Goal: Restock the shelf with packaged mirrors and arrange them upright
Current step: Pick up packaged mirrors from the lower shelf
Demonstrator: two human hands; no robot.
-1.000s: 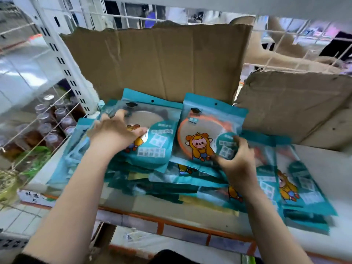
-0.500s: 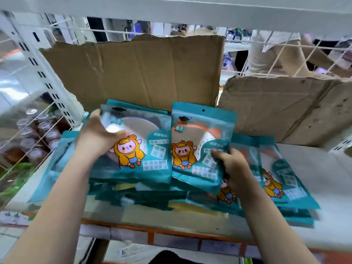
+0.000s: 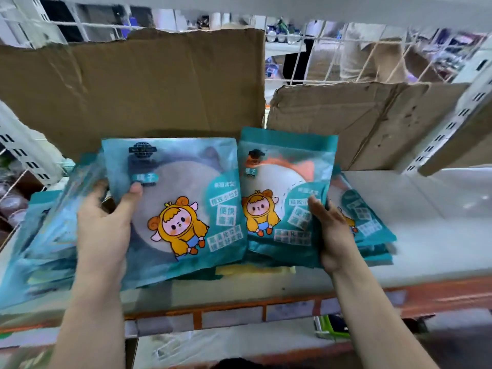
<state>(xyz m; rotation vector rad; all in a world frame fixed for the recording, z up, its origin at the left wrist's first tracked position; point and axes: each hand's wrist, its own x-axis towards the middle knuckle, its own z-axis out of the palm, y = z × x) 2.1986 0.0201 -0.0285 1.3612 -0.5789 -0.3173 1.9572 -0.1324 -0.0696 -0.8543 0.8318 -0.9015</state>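
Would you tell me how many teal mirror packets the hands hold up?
2: a teal plastic packet with a grey round mirror in the left hand, a teal plastic packet with an orange-rimmed mirror in the right hand. Others may be hidden.

A large torn cardboard sheet (image 3: 159, 83) is propped upright at the back. A second, creased cardboard sheet (image 3: 359, 115) is leaned just beside it on the right. Behind both a white wire grid (image 3: 300, 46) is seen, with small blurred goods showing through it. A slotted left post (image 3: 24, 153) and a slotted right post (image 3: 452, 123) are fixed at the sides. What may be lidded jars (image 3: 10, 206) are glimpsed at the far left edge. A green object (image 3: 330, 328) is partly seen lower down.
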